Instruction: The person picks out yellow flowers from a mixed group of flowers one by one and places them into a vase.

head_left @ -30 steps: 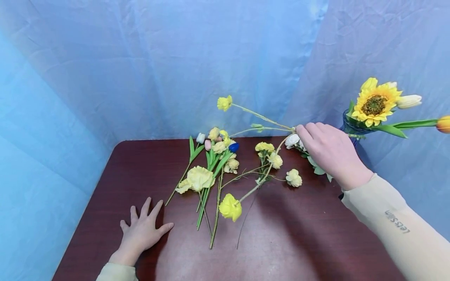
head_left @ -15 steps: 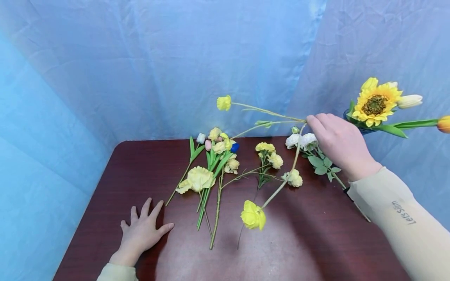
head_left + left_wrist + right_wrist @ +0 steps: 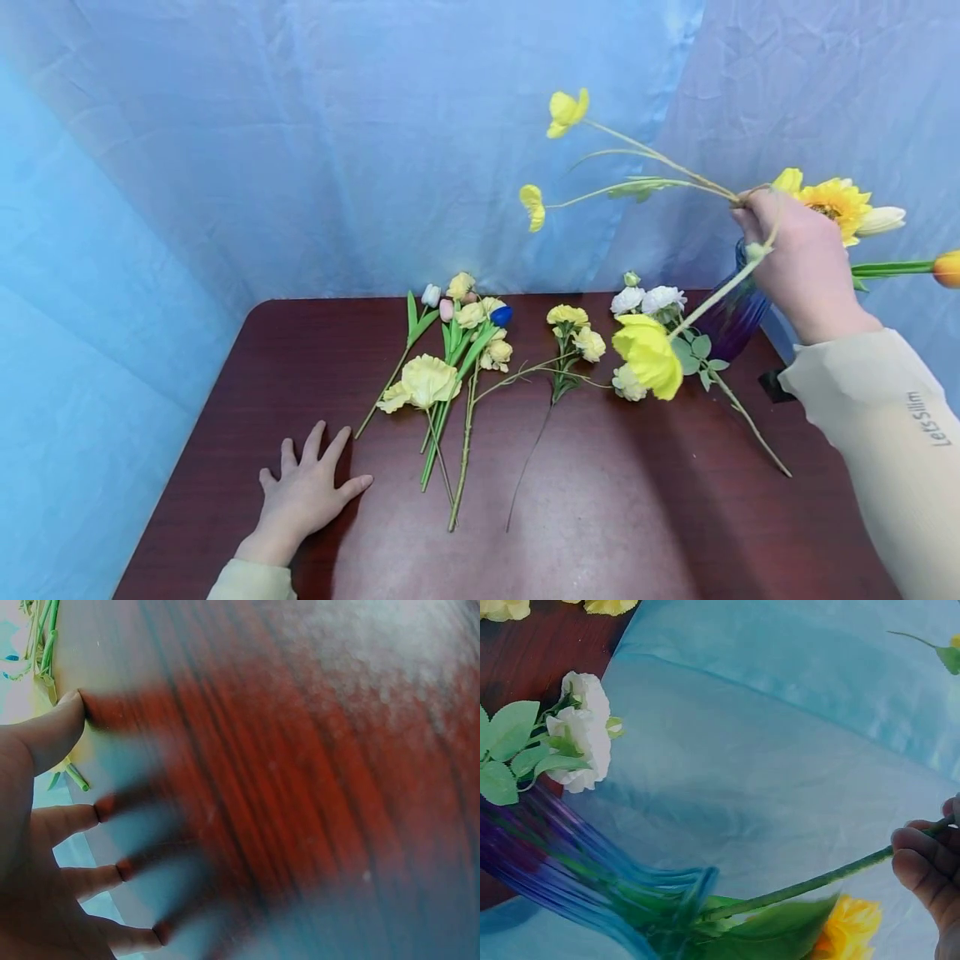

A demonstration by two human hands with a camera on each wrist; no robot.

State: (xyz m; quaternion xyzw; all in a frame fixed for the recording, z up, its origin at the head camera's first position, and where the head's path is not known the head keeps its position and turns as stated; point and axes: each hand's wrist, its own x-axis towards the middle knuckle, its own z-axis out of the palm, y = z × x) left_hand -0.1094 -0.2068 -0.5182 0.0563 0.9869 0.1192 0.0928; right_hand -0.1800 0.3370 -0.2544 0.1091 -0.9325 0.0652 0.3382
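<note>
1. Branched yellow flower (image 3: 649,357), I see, held aloft, the stem (image 3: 802,886) ending at a blue vase's (image 3: 604,877) mouth.
2. Right hand (image 3: 806,267): fingers clamped on that stem, blooms (image 3: 567,112) fanning beyond them.
3. Left hand (image 3: 302,493): fingers spread apart on the surface (image 3: 592,508).

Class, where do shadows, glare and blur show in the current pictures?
Head: a soft shadow band crosses the tabletop, right of a pale glare; left wrist: blurred shadows stretch from the fingers of the left hand, with whitish glare upper right; right wrist: the right hand looks dim against the paler curtain.
</note>
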